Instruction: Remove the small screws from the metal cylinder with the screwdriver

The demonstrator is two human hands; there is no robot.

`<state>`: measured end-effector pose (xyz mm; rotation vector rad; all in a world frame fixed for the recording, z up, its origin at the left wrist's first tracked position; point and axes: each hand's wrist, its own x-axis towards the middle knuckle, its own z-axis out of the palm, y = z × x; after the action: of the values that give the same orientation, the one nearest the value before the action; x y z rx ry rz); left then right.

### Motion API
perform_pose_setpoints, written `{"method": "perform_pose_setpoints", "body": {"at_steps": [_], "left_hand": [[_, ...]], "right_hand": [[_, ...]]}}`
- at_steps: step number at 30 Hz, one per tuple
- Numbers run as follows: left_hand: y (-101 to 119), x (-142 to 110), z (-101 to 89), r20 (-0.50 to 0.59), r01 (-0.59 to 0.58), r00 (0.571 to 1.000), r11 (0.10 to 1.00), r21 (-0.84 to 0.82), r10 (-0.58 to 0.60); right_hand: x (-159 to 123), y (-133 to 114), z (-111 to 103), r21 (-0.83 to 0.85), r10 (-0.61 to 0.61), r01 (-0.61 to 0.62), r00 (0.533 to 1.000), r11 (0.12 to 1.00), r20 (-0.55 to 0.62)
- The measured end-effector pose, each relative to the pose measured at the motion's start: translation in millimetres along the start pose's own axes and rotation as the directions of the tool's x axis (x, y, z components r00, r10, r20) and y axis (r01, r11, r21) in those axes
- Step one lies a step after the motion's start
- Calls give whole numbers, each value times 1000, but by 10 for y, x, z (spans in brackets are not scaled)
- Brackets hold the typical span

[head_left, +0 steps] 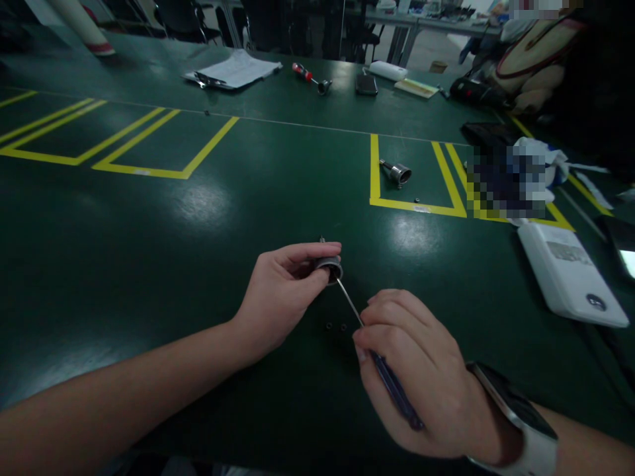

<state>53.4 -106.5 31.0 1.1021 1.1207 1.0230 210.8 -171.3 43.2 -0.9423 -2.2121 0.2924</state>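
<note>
Between the thumb and fingers of my left hand (282, 291) is a small round metal cup-shaped part (336, 270), its open side facing right and toward me. My right hand (411, 370) grips a screwdriver (394, 390) with a dark handle and a thin shaft. The shaft slants up to the left, and its tip reaches into the mouth of the metal part; the very end is hidden inside. Two tiny dark nuts or rings (336, 326) lie on the green table (163, 284) just below the held part.
A similar metal cup part with a stem (399, 173) lies in a yellow-taped box at the right. Farther back are a clipboard with papers (238, 69), a red-handled tool (305, 73) and a black box (366, 84). A white device (570, 271) sits right of my hands.
</note>
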Motion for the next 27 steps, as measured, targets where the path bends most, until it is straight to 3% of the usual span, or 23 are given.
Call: {"method": "perform_pose_setpoints", "body": {"at_steps": [27], "left_hand": [[30,-14,-16,40,11,999,999,32,-12]], "right_hand": [[1,19,8,-7,-50,49,997,999,-63]]}}
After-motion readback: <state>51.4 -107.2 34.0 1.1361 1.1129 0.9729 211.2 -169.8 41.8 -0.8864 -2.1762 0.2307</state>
